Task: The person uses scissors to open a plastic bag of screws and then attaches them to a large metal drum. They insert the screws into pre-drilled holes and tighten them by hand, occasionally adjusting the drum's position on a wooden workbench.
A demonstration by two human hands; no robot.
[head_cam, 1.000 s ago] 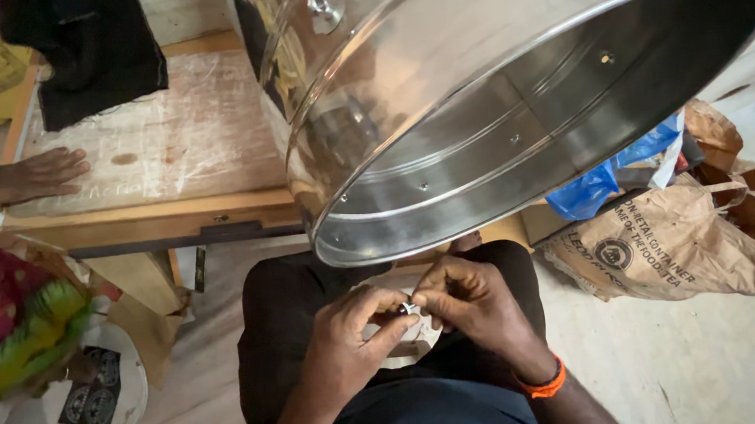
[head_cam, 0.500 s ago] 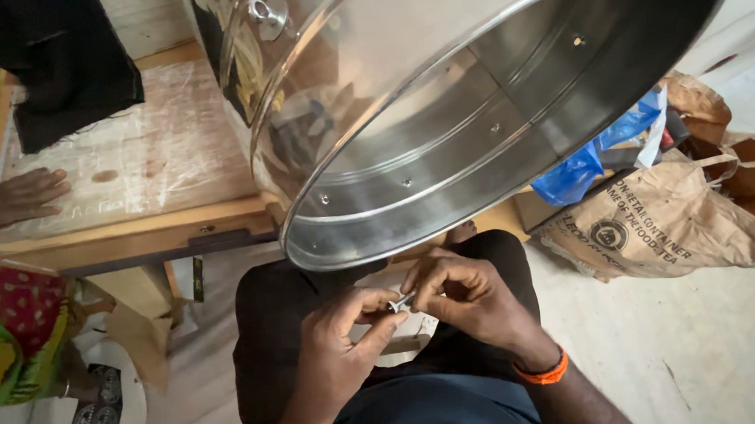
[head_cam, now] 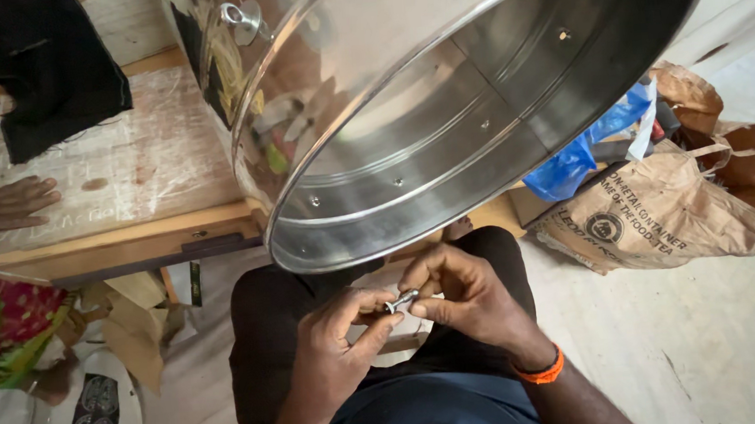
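Small silver metal bolt (head_cam: 402,301) pinched between both hands over lap, long axis roughly left-right, tilted up toward right. Left hand (head_cam: 338,343) grips lower end; right hand (head_cam: 463,294) clasps upper end. Large shiny steel drum (head_cam: 476,99) tilted just above, open rim facing hands.

Both hands met just below the rim of the large steel drum (head_cam: 476,99), which lay tipped on its side. The left hand (head_cam: 338,347) and the right hand (head_cam: 468,299) pinched a small metal bolt (head_cam: 401,301) between their fingertips. Left of the drum, another person's hand (head_cam: 9,204) rested flat on a wooden table (head_cam: 123,243). Right of the drum lay a brown paper bag (head_cam: 670,209) and a blue plastic bag (head_cam: 569,163).
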